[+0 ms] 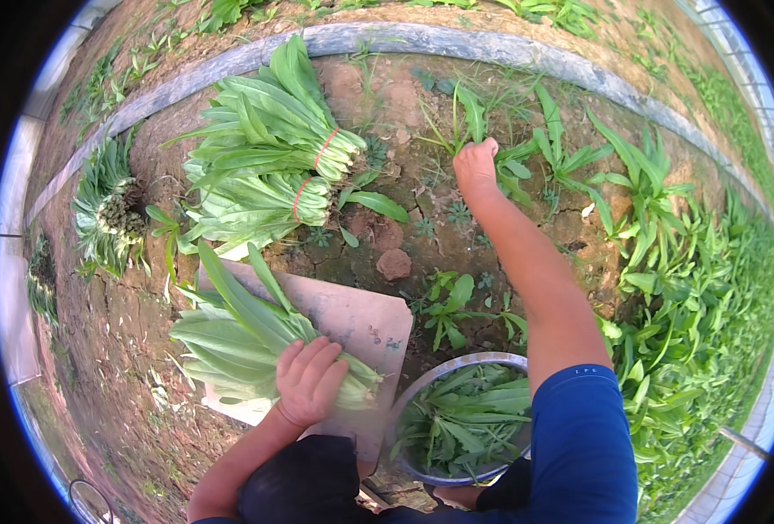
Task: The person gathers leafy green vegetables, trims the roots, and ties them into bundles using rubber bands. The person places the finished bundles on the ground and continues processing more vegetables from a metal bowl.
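My left hand (pixel 311 380) is wrapped over the stem end of a loose bunch of long-leaved greens (pixel 243 340). That bunch lies on a flat board (pixel 360 321) in front of my legs, its leaves pointing left. Stretched out ahead, my right hand (pixel 476 169) is closed around a leafy green plant (pixel 472 112) at the soil; the fingertips and the plant's base are hidden. Left of it, two bundles of the same greens lie on the ground, a far bundle (pixel 275 124) and a nearer bundle (pixel 262 203), each tied with a red band.
A round basin (pixel 405 401) of loose leaves stands by my knees, right of the board. More bundled greens (pixel 108 203) lie at far left. Growing plants (pixel 688 295) crowd the right side. A grey hose-like strip (pixel 387 39) curves across the far soil.
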The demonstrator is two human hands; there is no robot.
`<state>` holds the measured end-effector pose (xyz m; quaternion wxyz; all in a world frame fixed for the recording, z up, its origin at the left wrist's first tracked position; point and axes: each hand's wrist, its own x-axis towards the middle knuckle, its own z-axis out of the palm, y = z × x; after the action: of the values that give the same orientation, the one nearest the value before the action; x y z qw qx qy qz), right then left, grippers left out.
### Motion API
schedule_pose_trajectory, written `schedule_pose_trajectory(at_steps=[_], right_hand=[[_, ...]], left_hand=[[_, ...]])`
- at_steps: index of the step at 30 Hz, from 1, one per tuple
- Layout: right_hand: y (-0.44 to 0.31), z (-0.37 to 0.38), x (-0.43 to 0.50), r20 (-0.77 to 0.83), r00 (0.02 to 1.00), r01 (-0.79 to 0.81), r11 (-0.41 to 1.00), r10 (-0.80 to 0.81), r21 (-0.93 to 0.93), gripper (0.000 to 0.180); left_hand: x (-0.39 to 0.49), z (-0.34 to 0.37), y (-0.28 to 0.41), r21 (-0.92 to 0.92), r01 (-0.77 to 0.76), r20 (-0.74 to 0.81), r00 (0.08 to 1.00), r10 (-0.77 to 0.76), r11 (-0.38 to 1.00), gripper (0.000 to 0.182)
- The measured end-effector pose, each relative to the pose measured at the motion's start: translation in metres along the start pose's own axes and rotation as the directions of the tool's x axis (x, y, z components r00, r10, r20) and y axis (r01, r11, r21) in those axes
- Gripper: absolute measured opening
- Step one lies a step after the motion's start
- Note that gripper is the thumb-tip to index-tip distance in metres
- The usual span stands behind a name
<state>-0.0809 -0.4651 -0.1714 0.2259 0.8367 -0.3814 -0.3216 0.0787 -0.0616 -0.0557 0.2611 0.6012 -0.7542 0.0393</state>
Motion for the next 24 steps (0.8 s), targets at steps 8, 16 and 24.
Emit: schedule_pose_trajectory(at_steps=[8, 16, 24], right_hand=[[-0.003, -0.016, 0.005, -0.073, 0.997, -0.056, 0.895, 0.027, -0.443, 0.019], [0.003, -0.001, 0.013, 0.194, 0.979, -0.045, 0.994, 0.065, -0.101, 0.027], [0.003, 0.029, 0.015, 0.214, 0.936, -0.35, 0.796, 0.28, 0.493, 0.02]], left_hand=[[0.0, 0.0, 0.0, 0.003, 0.01, 0.002, 1.0, -0.01, 1.0, 0.02], [-0.002, 0.001, 0.0, -0.005, 0.012, 0.006, 1.0, -0.012, 1.0, 0.019], [-0.002, 0.006, -0.001, 0.013, -0.015, -0.013, 1.0, 0.015, 1.0, 0.026]])
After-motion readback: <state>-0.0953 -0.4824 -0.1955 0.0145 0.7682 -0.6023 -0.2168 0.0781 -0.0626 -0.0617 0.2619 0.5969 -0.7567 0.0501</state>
